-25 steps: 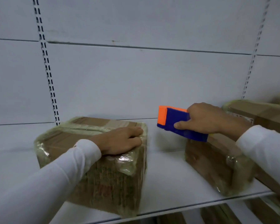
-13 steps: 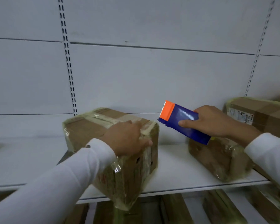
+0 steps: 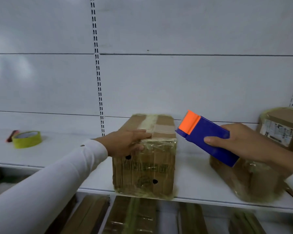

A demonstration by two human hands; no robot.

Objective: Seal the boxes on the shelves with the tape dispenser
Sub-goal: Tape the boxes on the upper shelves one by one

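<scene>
The left hand [image 3: 127,143] is resting on the near top edge of the middle box [image 3: 145,159], fingers extended flat over the lid and thumb lying against the front face; the fingers are not curling round anything. The box is standing upright at the front edge of the white shelf [image 3: 193,176], with a strip of tape running along its lid and film covering its front.

The right hand [image 3: 240,144] is gripping the dispenser [image 3: 208,139], thumb pressing on the blue side and fingers wrapping behind the body. The dispenser is tilting, orange end up and toward the box, just beside the box's upper right corner and apart from it.

A second box [image 3: 243,179] is lying below the right hand. A third box [image 3: 281,127] is sitting at the far right. A yellow roll [image 3: 27,139] is lying on the shelf, well to the left.
</scene>
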